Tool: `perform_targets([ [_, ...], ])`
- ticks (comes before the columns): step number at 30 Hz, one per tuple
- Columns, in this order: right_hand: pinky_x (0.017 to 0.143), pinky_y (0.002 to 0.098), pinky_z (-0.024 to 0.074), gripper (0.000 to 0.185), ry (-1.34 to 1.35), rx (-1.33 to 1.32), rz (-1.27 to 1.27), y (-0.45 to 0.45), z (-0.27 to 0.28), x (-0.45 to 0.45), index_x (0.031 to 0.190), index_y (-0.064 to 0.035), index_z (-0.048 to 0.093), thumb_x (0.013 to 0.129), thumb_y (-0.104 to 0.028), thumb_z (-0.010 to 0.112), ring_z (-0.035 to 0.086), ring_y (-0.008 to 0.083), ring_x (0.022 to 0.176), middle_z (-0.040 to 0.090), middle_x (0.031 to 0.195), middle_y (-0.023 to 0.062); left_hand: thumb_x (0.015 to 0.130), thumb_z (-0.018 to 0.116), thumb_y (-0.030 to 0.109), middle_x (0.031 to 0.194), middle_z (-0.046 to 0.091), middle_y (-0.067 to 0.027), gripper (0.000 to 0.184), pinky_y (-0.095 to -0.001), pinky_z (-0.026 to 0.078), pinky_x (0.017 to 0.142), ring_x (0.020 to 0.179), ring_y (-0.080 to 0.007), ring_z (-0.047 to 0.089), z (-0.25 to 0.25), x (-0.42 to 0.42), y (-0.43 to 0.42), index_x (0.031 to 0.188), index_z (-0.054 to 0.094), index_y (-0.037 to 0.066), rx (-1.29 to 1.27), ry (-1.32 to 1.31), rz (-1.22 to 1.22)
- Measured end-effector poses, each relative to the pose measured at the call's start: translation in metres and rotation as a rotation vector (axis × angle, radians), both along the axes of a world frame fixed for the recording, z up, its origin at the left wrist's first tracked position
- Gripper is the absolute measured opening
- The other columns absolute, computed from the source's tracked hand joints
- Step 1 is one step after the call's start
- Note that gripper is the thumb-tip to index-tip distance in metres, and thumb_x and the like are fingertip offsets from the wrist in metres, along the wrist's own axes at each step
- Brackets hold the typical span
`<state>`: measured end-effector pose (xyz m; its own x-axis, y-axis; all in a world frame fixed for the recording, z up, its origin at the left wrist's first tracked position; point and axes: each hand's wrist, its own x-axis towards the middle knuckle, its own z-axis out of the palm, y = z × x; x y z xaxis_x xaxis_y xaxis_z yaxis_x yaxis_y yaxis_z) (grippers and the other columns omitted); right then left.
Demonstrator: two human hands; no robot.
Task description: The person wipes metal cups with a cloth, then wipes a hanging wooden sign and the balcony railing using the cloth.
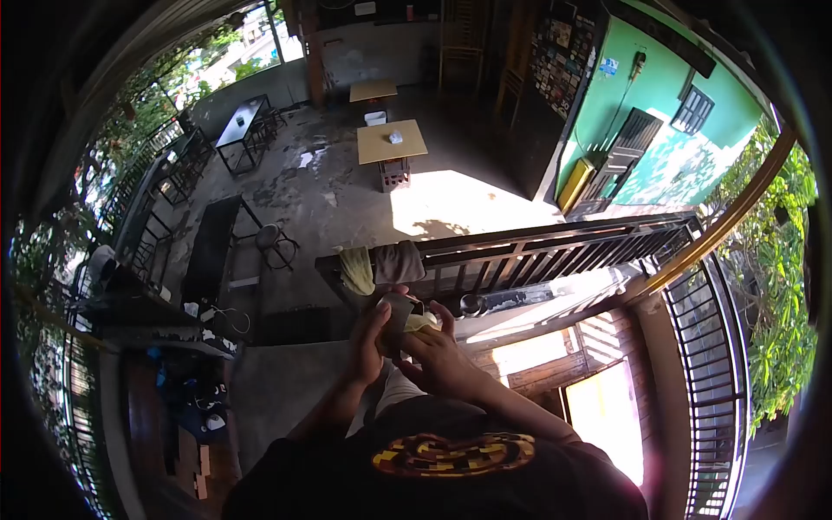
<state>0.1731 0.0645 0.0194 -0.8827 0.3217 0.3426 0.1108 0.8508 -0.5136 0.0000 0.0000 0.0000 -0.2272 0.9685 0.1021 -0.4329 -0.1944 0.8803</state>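
Note:
In front of my chest, my left hand (370, 343) is wrapped round a grey cup-like object (395, 317), which looks tilted; its exact kind does not show clearly. My right hand (440, 357) is closed on a pale yellow cloth (421, 321), bunched against the open end of the grey object. Fingers of both hands hide part of the object and the cloth. Just beyond my hands, a yellow-green cloth (356, 269) and a grey cloth (399, 263) hang over the dark railing (503, 254).
Below the railing lies a concrete floor with a wooden-topped table (392, 142), a long black table (211, 247) and a round stool (275, 240). To the left, a dark ledge (130, 312) carries a cable. Another barred railing (715, 373) runs along the right.

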Motion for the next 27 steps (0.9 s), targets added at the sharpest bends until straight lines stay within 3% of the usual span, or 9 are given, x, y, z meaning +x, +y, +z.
perform_targets([
  [2,0.119,0.0634,0.0123,0.055,-0.111,0.035,-0.061,-0.001,0.017,0.004,0.133,-0.0112,0.056,0.082,-0.023,0.075,0.057,0.0263,0.126,0.062,0.130,0.0110,0.107,0.043,0.030,0.136,0.056,-0.0096,0.046,-0.0367,0.039,0.111,0.130,-0.0200,0.052,0.004,0.011,-0.006,0.143,0.047,0.003,-0.041,-0.134,0.002],
  [4,0.119,0.0634,0.0118,0.052,0.166,-0.036,-0.019,-0.010,0.011,-0.012,0.131,-0.0104,0.057,0.083,-0.021,0.073,0.058,0.0265,0.125,0.063,0.129,0.0093,0.108,0.040,0.032,0.136,0.056,-0.0104,0.047,-0.0369,0.039,0.111,0.129,-0.0207,0.053,0.021,-0.009,-0.019,0.143,0.046,0.002,-0.078,-0.078,0.007],
  [8,0.118,0.0645,0.0172,0.048,0.243,0.100,-0.044,0.000,0.011,0.016,0.129,-0.0164,0.060,0.082,-0.022,0.071,0.061,0.0246,0.119,0.064,0.126,0.0030,0.108,0.036,0.037,0.141,0.054,-0.0127,0.053,-0.0380,0.039,0.111,0.130,-0.0237,0.053,0.017,0.020,-0.017,0.145,0.044,0.000,-0.059,-0.257,-0.034],
  [12,0.118,0.0647,0.0221,0.044,0.232,0.229,-0.208,-0.010,0.004,0.013,0.124,-0.0212,0.063,0.081,-0.025,0.071,0.064,0.0217,0.107,0.067,0.118,0.0007,0.107,0.038,0.043,0.143,0.054,-0.0123,0.057,-0.0387,0.041,0.110,0.131,-0.0245,0.054,-0.020,0.007,-0.017,0.144,0.048,0.001,-0.095,-0.057,0.109],
  [14,0.119,0.0648,0.0208,0.045,0.139,0.186,-0.238,-0.015,-0.004,0.016,0.122,-0.0148,0.065,0.080,-0.026,0.072,0.065,0.0221,0.107,0.067,0.117,0.0038,0.105,0.041,0.048,0.140,0.057,-0.0095,0.056,-0.0386,0.042,0.109,0.129,-0.0229,0.055,-0.015,0.011,-0.013,0.143,0.052,0.007,-0.218,-0.151,0.140],
  [18,0.117,0.0655,0.0206,0.045,0.213,-0.028,-0.240,-0.015,-0.015,0.022,0.122,-0.0071,0.063,0.083,-0.029,0.072,0.065,0.0280,0.105,0.066,0.112,0.0078,0.105,0.046,0.038,0.141,0.056,-0.0167,0.054,-0.0413,0.044,0.110,0.133,-0.0272,0.053,-0.021,0.016,-0.020,0.140,0.052,-0.004,-0.325,-0.106,0.138],
  [20,0.117,0.0653,0.0191,0.043,0.279,-0.133,-0.124,-0.012,-0.008,0.033,0.121,-0.0072,0.063,0.084,-0.029,0.072,0.064,0.0298,0.106,0.066,0.110,0.0079,0.104,0.050,0.034,0.142,0.054,-0.0186,0.055,-0.0440,0.046,0.109,0.132,-0.0293,0.053,-0.045,0.013,-0.030,0.142,0.048,-0.004,0.048,0.518,0.291],
  [23,0.118,0.0649,0.0152,0.038,0.371,-0.192,0.001,-0.014,0.008,0.054,0.119,-0.0093,0.063,0.087,-0.029,0.070,0.063,0.0301,0.108,0.066,0.110,0.0065,0.101,0.054,0.031,0.147,0.047,-0.0221,0.060,-0.0475,0.045,0.110,0.133,-0.0332,0.051,-0.052,0.033,-0.009,0.149,0.038,-0.002,0.402,0.995,0.516],
  [27,0.120,0.0662,0.0108,0.029,0.279,-0.023,-0.187,-0.014,-0.007,0.059,0.109,-0.0165,0.065,0.083,-0.028,0.072,0.063,0.0221,0.107,0.066,0.108,0.0012,0.105,0.045,0.040,0.151,0.047,-0.0180,0.058,-0.0439,0.040,0.114,0.137,-0.0308,0.048,-0.021,0.042,-0.017,0.149,0.043,0.001,-0.193,0.227,0.082],
])
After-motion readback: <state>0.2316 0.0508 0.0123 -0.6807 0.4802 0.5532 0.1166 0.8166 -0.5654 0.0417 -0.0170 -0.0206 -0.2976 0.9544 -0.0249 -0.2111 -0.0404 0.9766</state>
